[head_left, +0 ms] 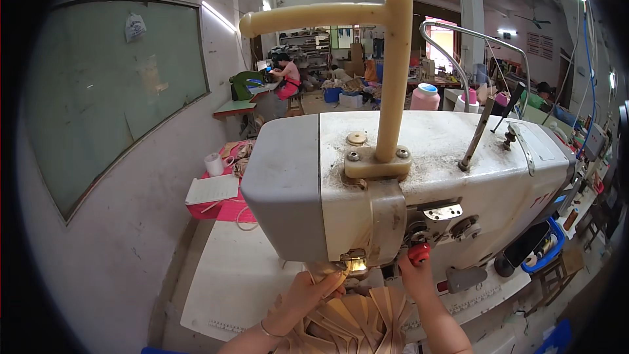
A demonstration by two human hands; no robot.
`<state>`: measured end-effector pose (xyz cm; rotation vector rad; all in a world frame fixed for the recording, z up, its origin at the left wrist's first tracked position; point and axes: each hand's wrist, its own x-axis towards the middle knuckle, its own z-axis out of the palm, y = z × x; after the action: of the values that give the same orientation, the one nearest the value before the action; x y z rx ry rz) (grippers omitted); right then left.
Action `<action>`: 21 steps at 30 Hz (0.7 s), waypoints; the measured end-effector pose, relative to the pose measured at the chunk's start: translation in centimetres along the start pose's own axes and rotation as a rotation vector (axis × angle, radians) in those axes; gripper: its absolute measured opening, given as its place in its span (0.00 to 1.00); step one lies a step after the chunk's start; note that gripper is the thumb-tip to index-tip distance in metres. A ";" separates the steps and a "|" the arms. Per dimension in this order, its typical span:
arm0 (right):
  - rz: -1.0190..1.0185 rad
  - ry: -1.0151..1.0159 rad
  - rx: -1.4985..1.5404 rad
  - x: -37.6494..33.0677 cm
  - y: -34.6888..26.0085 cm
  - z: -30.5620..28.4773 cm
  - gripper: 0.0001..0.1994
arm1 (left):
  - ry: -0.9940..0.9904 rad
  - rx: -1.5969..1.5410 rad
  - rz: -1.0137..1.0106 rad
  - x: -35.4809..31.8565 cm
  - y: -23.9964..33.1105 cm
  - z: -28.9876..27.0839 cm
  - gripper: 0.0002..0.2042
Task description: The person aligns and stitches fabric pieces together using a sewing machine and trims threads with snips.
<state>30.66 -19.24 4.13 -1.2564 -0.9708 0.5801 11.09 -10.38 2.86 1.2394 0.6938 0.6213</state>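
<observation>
A large white industrial sewing machine (282,190) stands right in front of me. My left hand (318,288) is closed on a tan strip (335,282) at the lit needle area (356,265), left of the machine's front. The needle itself is hidden. To the right, my right hand (413,274) reaches up under the machine head, its fingers closed around a red handle-like piece (419,253); whether this belongs to the machine or is a loose tool I cannot tell. Below and between my hands lies a bundle of tan strips (357,318), fanned out toward me.
The white machine table (223,275) has a ruler along its near edge. Beyond it, a pink-covered surface (229,211) bears a mug (213,164) and paper. A thick cream-coloured pipe arm (392,78) rises above the machine. A blue basket (550,249) stands right. A person sits working farther back.
</observation>
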 end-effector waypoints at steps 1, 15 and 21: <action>-0.001 0.003 0.000 0.1 0.0 0.1 0.06 | 0.017 0.033 0.031 0.2 0.1 0.0 0.12; -0.003 0.001 0.011 0.0 -0.1 0.3 0.07 | 0.086 0.058 0.111 0.8 -0.6 0.8 0.12; 0.094 0.008 0.044 0.1 -0.7 0.0 0.04 | 0.009 0.024 -0.043 0.2 1.6 -0.4 0.14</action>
<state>30.62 -19.34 4.78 -1.2694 -0.8914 0.6660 10.88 -9.64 4.35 1.2415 0.7355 0.5853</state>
